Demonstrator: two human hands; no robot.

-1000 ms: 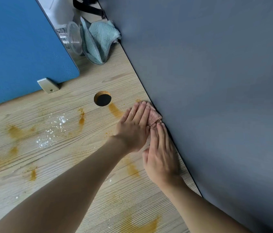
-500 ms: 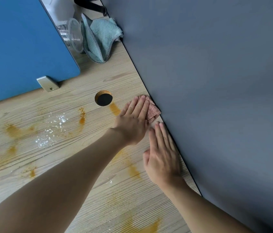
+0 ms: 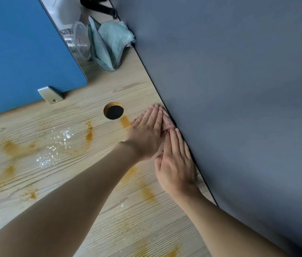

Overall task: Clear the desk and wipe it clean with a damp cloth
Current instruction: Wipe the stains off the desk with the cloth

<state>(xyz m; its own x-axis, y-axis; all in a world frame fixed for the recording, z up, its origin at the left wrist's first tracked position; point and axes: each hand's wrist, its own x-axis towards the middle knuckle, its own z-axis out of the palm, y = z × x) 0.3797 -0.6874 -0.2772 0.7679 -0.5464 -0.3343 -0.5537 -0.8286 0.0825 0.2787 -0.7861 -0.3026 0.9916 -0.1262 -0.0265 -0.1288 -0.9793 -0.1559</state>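
A small pink cloth (image 3: 167, 122) lies on the wooden desk (image 3: 68, 184), tight against the grey partition. My left hand (image 3: 146, 132) presses flat on it and covers most of it; only its right edge and a left corner show. Just behind it, my right hand (image 3: 176, 164) lies flat on the desk along the partition, holding nothing, its fingertips at the cloth's near edge. Orange stains (image 3: 89, 132) and white powder (image 3: 53, 151) are smeared over the desk to the left and in front.
A round cable hole (image 3: 113, 111) sits just left of my left hand. A grey partition (image 3: 239, 89) walls the right side and a blue partition (image 3: 22, 52) with a metal bracket (image 3: 50, 94) the back left. A teal cloth (image 3: 111, 43) and a clear plastic container (image 3: 77, 41) lie in the far corner.
My left hand has slid the pink cloth a little farther away along the grey partition. My right hand has followed slightly.
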